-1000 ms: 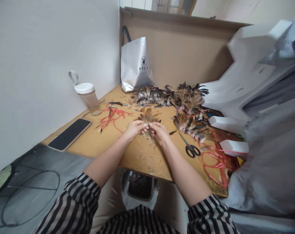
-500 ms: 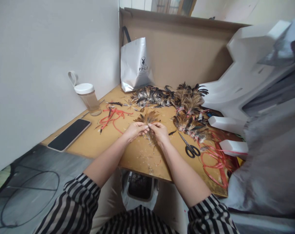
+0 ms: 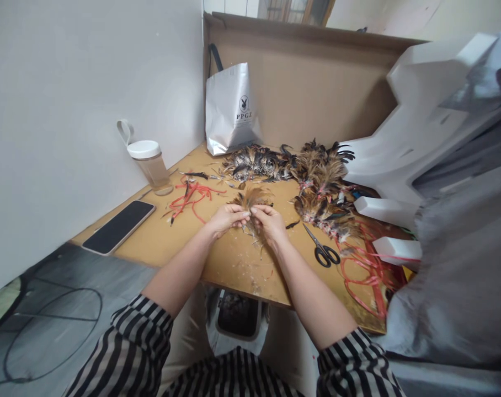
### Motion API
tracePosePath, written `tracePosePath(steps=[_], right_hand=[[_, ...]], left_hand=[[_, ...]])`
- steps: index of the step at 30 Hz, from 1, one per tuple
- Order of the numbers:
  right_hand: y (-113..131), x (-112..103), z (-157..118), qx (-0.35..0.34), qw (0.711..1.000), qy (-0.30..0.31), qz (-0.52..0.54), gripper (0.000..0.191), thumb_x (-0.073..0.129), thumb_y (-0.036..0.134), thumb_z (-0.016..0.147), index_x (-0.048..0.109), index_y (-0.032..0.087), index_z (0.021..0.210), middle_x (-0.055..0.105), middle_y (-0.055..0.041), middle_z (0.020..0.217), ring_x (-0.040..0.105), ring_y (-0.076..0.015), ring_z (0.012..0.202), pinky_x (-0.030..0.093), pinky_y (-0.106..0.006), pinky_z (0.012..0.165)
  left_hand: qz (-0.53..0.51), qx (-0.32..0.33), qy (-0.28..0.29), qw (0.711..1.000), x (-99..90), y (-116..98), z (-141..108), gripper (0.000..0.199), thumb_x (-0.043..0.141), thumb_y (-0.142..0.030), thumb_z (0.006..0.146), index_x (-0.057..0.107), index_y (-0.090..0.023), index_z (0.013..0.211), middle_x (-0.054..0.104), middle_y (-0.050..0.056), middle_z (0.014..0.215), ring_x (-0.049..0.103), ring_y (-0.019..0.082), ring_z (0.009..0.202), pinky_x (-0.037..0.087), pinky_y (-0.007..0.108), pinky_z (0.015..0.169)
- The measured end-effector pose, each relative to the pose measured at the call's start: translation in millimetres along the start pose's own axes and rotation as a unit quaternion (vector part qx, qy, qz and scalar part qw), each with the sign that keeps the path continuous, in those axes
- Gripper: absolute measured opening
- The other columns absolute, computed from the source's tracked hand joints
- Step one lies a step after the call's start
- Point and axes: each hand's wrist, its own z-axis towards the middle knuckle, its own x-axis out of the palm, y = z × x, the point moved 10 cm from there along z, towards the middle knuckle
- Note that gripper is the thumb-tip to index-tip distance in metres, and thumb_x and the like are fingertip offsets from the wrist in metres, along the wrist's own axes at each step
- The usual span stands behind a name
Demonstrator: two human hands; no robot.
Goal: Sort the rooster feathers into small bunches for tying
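Near the middle of the table, my left hand (image 3: 229, 218) and my right hand (image 3: 268, 221) meet at the fingertips around a small brown feather bunch (image 3: 254, 197). Both hands pinch it at its base, and its tips fan out beyond the fingers. Pale quill ends hang below the grip. Right of my right hand lie black-handled scissors (image 3: 325, 255) and a single dark feather (image 3: 292, 225). Larger feather bundles (image 3: 323, 212) rest behind the scissors, and a dark and white feather pile (image 3: 256, 164) lies farther back.
Red strings (image 3: 188, 199) lie at the left, near a phone (image 3: 118, 227) and a lidded cup (image 3: 151, 165). A silver bag (image 3: 229, 110) stands at the back. More red ribbon (image 3: 364, 281) and white foam pieces (image 3: 397, 250) are at the right. A bin (image 3: 238, 317) sits below the table edge.
The feather bunch looks narrower and less widely fanned than before. My hands have shifted only very slightly and keep their pinch on it.
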Motion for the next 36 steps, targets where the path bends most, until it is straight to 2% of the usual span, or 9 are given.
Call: tracePosePath(steps=[5, 8, 18, 23, 25, 27, 32, 34, 36], right_hand=[[2, 3, 0, -0.052, 0.990, 0.010, -0.127, 0.024, 0.067, 0.035, 0.060, 0.065, 0.015, 0.074, 0.062, 0.0005, 0.060, 0.048, -0.0089, 0.050, 0.038, -0.022, 0.051], [4, 19, -5, -0.117, 0.947, 0.068, -0.292, 0.018, 0.061, 0.031, 0.066, 0.067, 0.015, 0.074, 0.065, -0.0027, 0.070, 0.055, -0.0127, 0.062, 0.042, -0.025, 0.062], [15, 91, -34, -0.264, 0.606, 0.160, -0.734, 0.029, 0.037, 0.025, 0.086, 0.064, 0.018, 0.095, 0.060, -0.0116, 0.096, 0.053, -0.0213, 0.091, 0.037, -0.033, 0.079], [1, 117, -29, -0.279, 0.533, 0.210, -0.771, 0.033, 0.033, 0.019, 0.087, 0.061, 0.013, 0.103, 0.059, -0.0162, 0.104, 0.051, -0.0228, 0.096, 0.034, -0.036, 0.082], [0, 115, -23, -0.269, 0.551, 0.215, -0.760, 0.030, 0.036, 0.019, 0.086, 0.062, 0.013, 0.098, 0.061, -0.0153, 0.100, 0.052, -0.0220, 0.094, 0.035, -0.035, 0.082], [8, 103, -14, -0.255, 0.618, 0.192, -0.719, 0.026, 0.040, 0.022, 0.084, 0.064, 0.015, 0.091, 0.062, -0.0122, 0.096, 0.054, -0.0201, 0.090, 0.037, -0.032, 0.080], [30, 33, 17, -0.142, 0.935, 0.061, -0.319, 0.012, 0.058, 0.027, 0.071, 0.062, 0.016, 0.073, 0.063, -0.0021, 0.071, 0.054, -0.0116, 0.061, 0.041, -0.024, 0.060], [20, 7, 24, -0.055, 0.990, 0.032, -0.123, 0.016, 0.065, 0.029, 0.064, 0.061, 0.016, 0.072, 0.061, 0.0003, 0.063, 0.048, -0.0078, 0.050, 0.037, -0.021, 0.049], [10, -4, 24, 0.015, 0.999, 0.029, 0.022, 0.022, 0.071, 0.028, 0.058, 0.060, 0.016, 0.072, 0.060, 0.0017, 0.061, 0.044, -0.0052, 0.046, 0.033, -0.018, 0.043]], left_hand=[[-0.133, 0.076, -0.108, 0.982, -41.4, -19, 4, 0.019, 0.073, -0.021, 0.061, 0.065, -0.010, 0.073, 0.063, 0.003, 0.067, 0.053, 0.003, 0.052, 0.041, 0.012, 0.048], [-0.174, 0.096, -0.136, 0.971, -54.7, -21, 5, 0.019, 0.072, -0.019, 0.061, 0.064, -0.010, 0.075, 0.063, 0.002, 0.068, 0.054, 0.003, 0.054, 0.040, 0.011, 0.048], [-0.189, 0.097, -0.131, 0.968, -53.4, -18, 6, 0.019, 0.073, -0.018, 0.060, 0.063, -0.008, 0.073, 0.063, 0.002, 0.065, 0.053, 0.003, 0.051, 0.039, 0.012, 0.044], [-0.205, 0.109, -0.136, 0.963, -57.8, -19, 5, 0.019, 0.073, -0.018, 0.060, 0.062, -0.008, 0.072, 0.062, 0.002, 0.064, 0.052, 0.003, 0.051, 0.038, 0.012, 0.045], [-0.207, 0.112, -0.139, 0.962, -60.0, -18, 5, 0.019, 0.073, -0.018, 0.060, 0.062, -0.008, 0.072, 0.062, 0.002, 0.065, 0.052, 0.003, 0.050, 0.038, 0.012, 0.045], [-0.210, 0.112, -0.141, 0.961, -61.2, -17, 5, 0.019, 0.072, -0.018, 0.061, 0.062, -0.008, 0.072, 0.062, 0.002, 0.065, 0.052, 0.003, 0.050, 0.038, 0.012, 0.045], [-0.213, 0.097, -0.129, 0.964, -55.9, -15, 7, 0.015, 0.071, -0.018, 0.064, 0.062, -0.009, 0.073, 0.062, 0.002, 0.066, 0.052, 0.003, 0.051, 0.038, 0.012, 0.045], [-0.205, 0.089, -0.121, 0.967, -51.8, -15, 7, 0.014, 0.070, -0.018, 0.065, 0.063, -0.009, 0.073, 0.063, 0.002, 0.069, 0.053, 0.003, 0.052, 0.039, 0.011, 0.045], [-0.189, 0.076, -0.106, 0.973, -45.4, -13, 7, 0.014, 0.069, -0.017, 0.066, 0.065, -0.009, 0.076, 0.066, 0.004, 0.075, 0.054, 0.003, 0.054, 0.040, 0.011, 0.046]])
